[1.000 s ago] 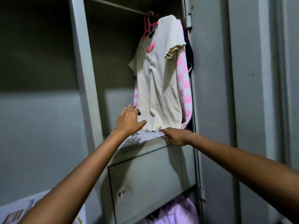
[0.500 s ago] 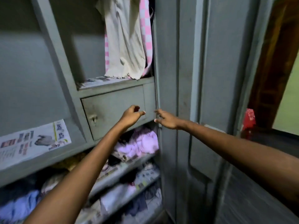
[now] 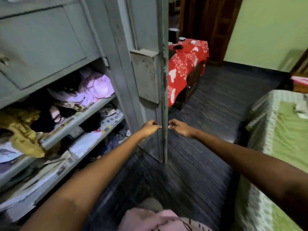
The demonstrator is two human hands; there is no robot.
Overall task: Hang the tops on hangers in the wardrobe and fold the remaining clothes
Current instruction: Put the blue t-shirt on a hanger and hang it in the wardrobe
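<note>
Grey metal forms the wardrobe (image 3: 50,39), its open door (image 3: 146,72) standing edge-on in the middle of the view. Both arms reach forward: the left hand (image 3: 150,129) and the right hand (image 3: 179,128) hang on either side of the door's edge, fingers loosely curled, holding nothing. Crumpled clothes (image 3: 93,85) fill the paper-lined shelves (image 3: 93,110) at left. Dark striped flooring (image 3: 208,130) runs to a table under a red cloth (image 3: 185,64); a green bed (image 3: 286,134) sits at right below a pale green wall (image 3: 266,27).
</note>
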